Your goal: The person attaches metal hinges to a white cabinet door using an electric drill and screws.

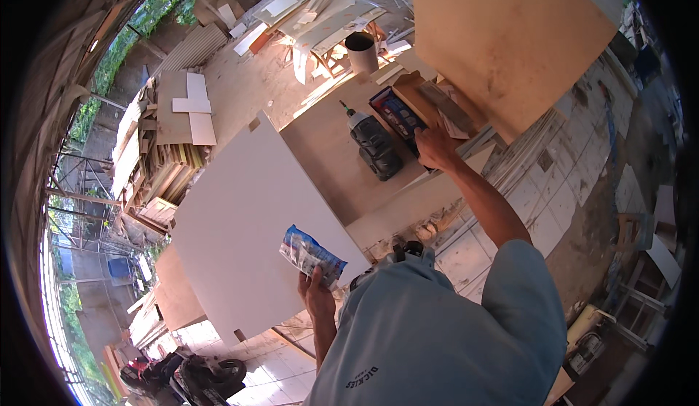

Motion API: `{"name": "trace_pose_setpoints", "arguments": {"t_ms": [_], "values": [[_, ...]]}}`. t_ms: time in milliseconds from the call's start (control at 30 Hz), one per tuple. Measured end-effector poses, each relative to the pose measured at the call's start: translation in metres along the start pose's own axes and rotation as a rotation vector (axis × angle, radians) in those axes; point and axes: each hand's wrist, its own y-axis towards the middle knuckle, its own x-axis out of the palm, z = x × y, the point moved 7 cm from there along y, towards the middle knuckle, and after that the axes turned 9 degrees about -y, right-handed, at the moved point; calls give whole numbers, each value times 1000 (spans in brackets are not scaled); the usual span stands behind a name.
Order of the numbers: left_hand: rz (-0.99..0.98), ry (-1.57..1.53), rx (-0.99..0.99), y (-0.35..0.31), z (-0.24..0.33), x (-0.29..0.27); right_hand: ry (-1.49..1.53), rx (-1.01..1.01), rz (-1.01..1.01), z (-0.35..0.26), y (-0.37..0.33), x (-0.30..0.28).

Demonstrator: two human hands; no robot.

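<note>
- The left hand [317, 293] is raised close to the person's chest, its fingers closed around the lower end of a small plastic packet [312, 254].
- The packet is a flat, crinkled pouch, clear and blue with a pale printed panel; it sticks up and to the left out of the fist, over the edge of a large white board [240, 238].
- The white board lies flat and fills the space to the left of the person's grey-blue shirt.
- Farther out, the right arm is stretched forward and the right hand [435, 147] rests on the workbench [328, 158], fingers bent down at the near end of an open blue and red box [397, 115]; whether they pinch anything cannot be told.
- The box is a long flat tray with dark contents, lying just beside a black power drill [375, 147] on its left.
- A big brown plywood sheet [502, 34] leans behind the box.
- Beyond it stands 1 white cylindrical bucket [362, 53], with stacked offcuts around it.
</note>
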Motion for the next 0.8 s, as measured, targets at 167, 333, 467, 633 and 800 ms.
{"name": "trace_pose_setpoints", "arguments": {"t_ms": [167, 333, 467, 633, 800], "values": [[40, 0, 4, -1, -6, -3, 42, 111, -46, -2, 0, 16], [14, -9, -14, 1, -9, -7, 79, -2, 61, 1, 3, 21], [-27, 37, -37, 10, -15, -18, 398, 49, 103, 31, -3, 14], [-64, 68, -85, 24, -25, -13, 889, 233, 211, 57, -15, 16], [-60, 82, -145, 40, -32, 3, 1165, 375, 117, 51, -23, 22]]}}
